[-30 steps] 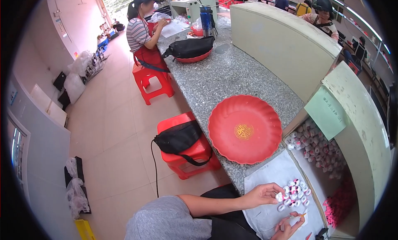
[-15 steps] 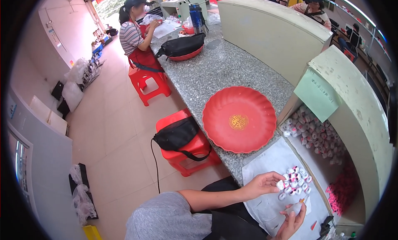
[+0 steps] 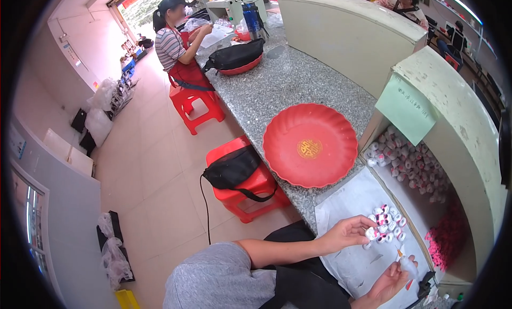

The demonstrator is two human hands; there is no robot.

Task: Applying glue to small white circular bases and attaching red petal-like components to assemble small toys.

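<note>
My left hand [image 3: 349, 233] is closed in a pinch on a small white piece [image 3: 372, 234], held at the edge of a cluster of similar white pieces with pink and dark marks [image 3: 396, 223]. Below it, my right hand [image 3: 392, 284] is wrapped round a small whitish squeeze bottle [image 3: 408, 266]. The bottle's orange tip [image 3: 400, 253] points up toward the cluster and is apart from the held piece. White paper [image 3: 346, 261] lies under both hands.
A red scalloped tray [image 3: 298, 130] sits beyond the paper. On the right, an open bin holds many white pieces [image 3: 418, 167] and pink pieces [image 3: 447, 242]. A red stool [image 3: 229, 199] carries a black bag [image 3: 232, 167]. A co-worker [image 3: 178, 47] sits farther along the granite counter [image 3: 314, 71].
The view has shifted slightly. My right hand and the bottle have moved a little to the right, and the orange tip now points up and left. My left hand still pinches the white piece.
</note>
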